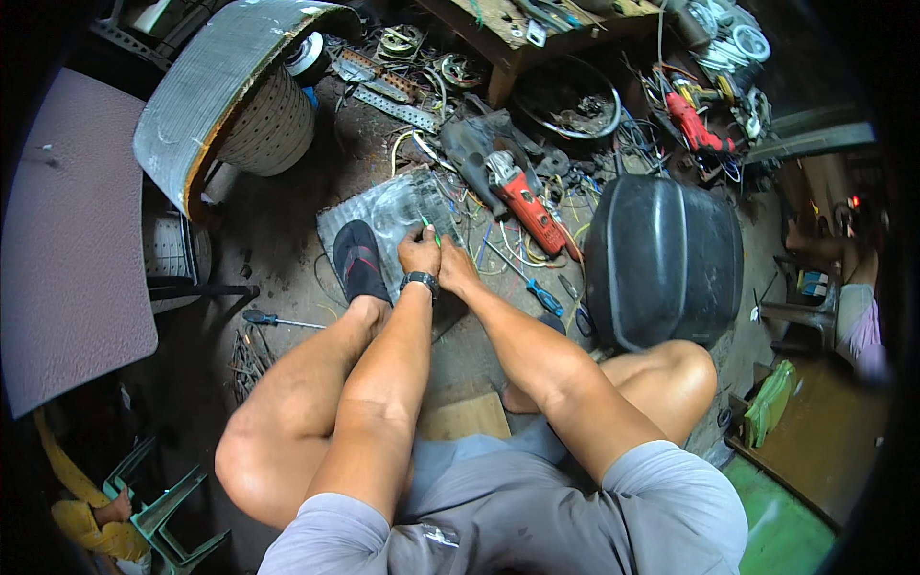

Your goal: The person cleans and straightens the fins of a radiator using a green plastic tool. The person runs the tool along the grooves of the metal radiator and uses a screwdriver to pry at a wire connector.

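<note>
Stick [438,241], slim, bright green and probably plastic, sits pinched between left hand [418,253] and right hand [458,266], above the scuffed flat grey sheet [393,199], and should handle light and fairly stiff, best gripped mid-length.

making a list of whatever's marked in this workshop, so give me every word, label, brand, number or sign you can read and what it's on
No text here is clear enough to quote.
Green piece: too small to read anything on it.
Grinder: any marking on its red body is too small to read.
Watch: no readable figures.
Shirt: a pale patch on the front, too blurred to tell if it is print.
</note>
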